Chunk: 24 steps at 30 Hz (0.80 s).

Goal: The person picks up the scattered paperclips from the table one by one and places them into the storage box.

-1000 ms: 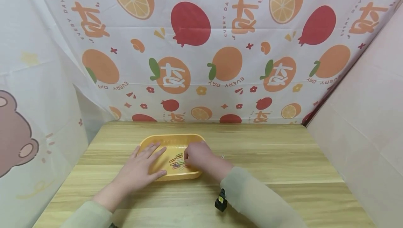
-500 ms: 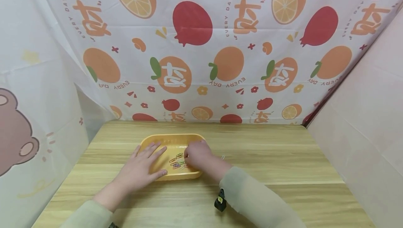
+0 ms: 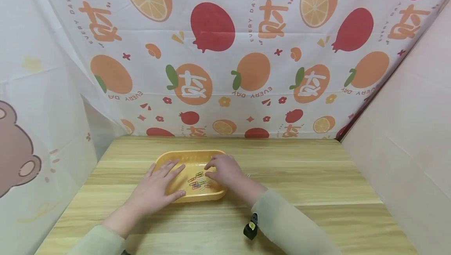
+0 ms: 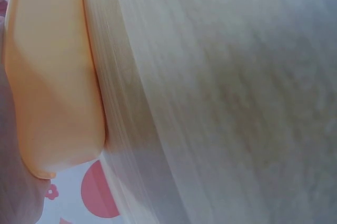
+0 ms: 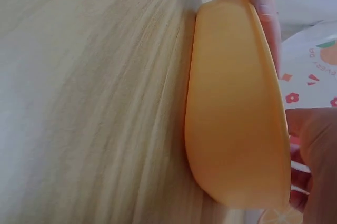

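A yellow plastic tray [image 3: 190, 153] lies on the wooden table in the head view, with several coloured paper clips [image 3: 198, 183] scattered on its floor. My left hand [image 3: 155, 188] rests over the tray's left end, fingers spread, thumb along the near rim. Over the right end hovers my right hand [image 3: 227, 170], its thumb and fingers apart and slightly bent; I see nothing between them. In the right wrist view, the tray's outer wall [image 5: 234, 103] hides the clips, and part of the right hand [image 5: 318, 145] shows beyond the rim. The left wrist view shows mostly tray wall [image 4: 58, 71] and table.
A pale paper clip [image 3: 248, 175] lies on the table, right of the tray and beside the right wrist. The wooden tabletop [image 3: 310, 192] stretches to the right. A fruit-printed cloth [image 3: 225, 71] hangs behind, with pale cloths along both sides.
The right hand's fingers have gone from bunched together over the clips to parted, and the hand has risen slightly. The left hand and tray keep their places.
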Motion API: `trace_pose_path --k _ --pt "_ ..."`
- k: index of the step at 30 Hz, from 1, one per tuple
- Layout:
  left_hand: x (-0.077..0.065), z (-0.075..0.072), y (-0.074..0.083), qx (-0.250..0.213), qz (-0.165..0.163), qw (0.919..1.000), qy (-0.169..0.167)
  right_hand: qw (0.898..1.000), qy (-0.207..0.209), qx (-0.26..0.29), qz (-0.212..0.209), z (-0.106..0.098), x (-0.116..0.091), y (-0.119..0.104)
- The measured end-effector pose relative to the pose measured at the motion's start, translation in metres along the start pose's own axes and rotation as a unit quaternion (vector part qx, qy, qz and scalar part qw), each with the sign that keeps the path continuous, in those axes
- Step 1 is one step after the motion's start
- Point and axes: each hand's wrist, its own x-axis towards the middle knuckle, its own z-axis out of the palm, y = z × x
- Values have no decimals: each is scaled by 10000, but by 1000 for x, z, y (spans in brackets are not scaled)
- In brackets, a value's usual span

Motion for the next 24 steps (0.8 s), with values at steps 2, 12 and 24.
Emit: trace_pose_path --k 2,12,24 --pt "0 -1 0 3 3 10000 -9 9990 288 331 35 -2 -4 4" --pt "1 0 0 -18 59 10000 54 9734 1046 1930 651 -5 -27 34" --pt "1 0 0 -26 63 10000 -6 9705 1155 1886 957 4 -81 92"
